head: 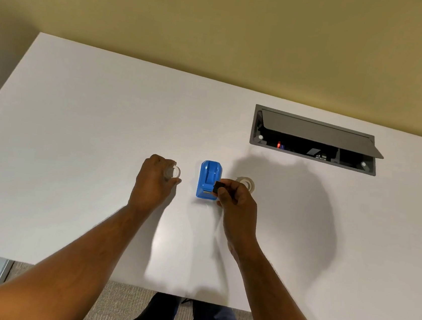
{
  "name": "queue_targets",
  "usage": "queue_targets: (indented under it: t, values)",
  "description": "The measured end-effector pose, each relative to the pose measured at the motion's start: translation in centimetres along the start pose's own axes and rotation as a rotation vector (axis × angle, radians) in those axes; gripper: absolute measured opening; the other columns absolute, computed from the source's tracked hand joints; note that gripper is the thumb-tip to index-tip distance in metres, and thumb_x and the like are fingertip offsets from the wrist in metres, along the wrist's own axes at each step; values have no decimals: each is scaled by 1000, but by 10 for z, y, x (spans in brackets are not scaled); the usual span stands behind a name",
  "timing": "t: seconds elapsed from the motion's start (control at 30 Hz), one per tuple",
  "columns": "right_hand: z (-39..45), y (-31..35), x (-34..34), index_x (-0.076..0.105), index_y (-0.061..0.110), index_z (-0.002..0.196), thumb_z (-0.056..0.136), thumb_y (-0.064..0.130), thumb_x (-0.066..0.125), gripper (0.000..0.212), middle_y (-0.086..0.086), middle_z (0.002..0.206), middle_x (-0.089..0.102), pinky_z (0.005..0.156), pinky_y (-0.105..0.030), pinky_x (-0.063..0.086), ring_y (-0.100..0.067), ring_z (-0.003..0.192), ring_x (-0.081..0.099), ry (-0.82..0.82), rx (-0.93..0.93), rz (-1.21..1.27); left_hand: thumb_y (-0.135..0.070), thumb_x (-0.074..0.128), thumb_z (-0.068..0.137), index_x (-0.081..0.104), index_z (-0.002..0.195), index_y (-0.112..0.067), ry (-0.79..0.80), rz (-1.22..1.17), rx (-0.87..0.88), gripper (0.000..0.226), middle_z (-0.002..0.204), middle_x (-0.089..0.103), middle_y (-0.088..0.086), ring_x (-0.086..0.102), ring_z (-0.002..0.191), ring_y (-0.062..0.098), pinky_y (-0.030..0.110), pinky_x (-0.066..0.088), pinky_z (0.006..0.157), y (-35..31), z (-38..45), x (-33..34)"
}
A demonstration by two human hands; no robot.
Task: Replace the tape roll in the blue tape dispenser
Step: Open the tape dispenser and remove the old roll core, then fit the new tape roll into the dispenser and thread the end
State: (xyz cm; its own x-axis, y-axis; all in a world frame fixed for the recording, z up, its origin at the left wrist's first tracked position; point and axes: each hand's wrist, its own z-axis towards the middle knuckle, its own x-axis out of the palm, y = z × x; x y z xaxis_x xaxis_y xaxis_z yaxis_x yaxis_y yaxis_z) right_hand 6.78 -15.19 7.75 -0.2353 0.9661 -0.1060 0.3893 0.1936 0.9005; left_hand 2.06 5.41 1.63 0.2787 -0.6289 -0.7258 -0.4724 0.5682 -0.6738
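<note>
The blue tape dispenser [209, 179] stands on the white desk [75, 144] between my hands, its roll bay showing no roll. My left hand [153, 182], to its left, grips a clear, nearly bare tape roll [173, 172] just above the desk. My right hand [236, 202], at the dispenser's front right corner, pinches a small black spool core [218, 188] between thumb and fingers. A fuller translucent tape roll [246, 183] lies flat on the desk just beyond my right hand.
An open grey cable hatch [314, 140] with a raised lid is set into the desk at the back right. A yellow wall runs behind the desk. The desk's near edge is close to my body.
</note>
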Motion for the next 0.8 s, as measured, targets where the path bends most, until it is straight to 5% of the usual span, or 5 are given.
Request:
queue_targets:
  t: [0.4, 0.57, 0.8]
  values:
    - [2, 0, -4, 72, 25, 105, 94, 10, 61, 21, 10, 97, 77, 74, -16, 54, -3, 84, 70, 6, 7, 8, -22, 85, 74, 63, 122, -18, 14, 43, 20, 53, 114, 58, 3, 53, 111, 24, 27, 41, 85, -3, 2, 0]
    - [4, 1, -4, 73, 25, 104, 94, 10, 63, 21, 8, 99, 77, 75, -20, 57, -8, 92, 73, 7, 10, 44, -19, 74, 87, 64, 123, -16, -128, -102, 143, 38, 115, 60, -1, 58, 105, 16, 29, 49, 87, -32, -12, -5]
    - [6, 0, -3, 75, 31, 104, 89, 15, 65, 23, 9, 98, 77, 86, -27, 55, -7, 92, 72, 11, 25, 58, -24, 61, 94, 60, 116, -39, 95, -325, 220, 27, 113, 60, -22, 58, 106, -5, 7, 42, 85, -84, -36, 1]
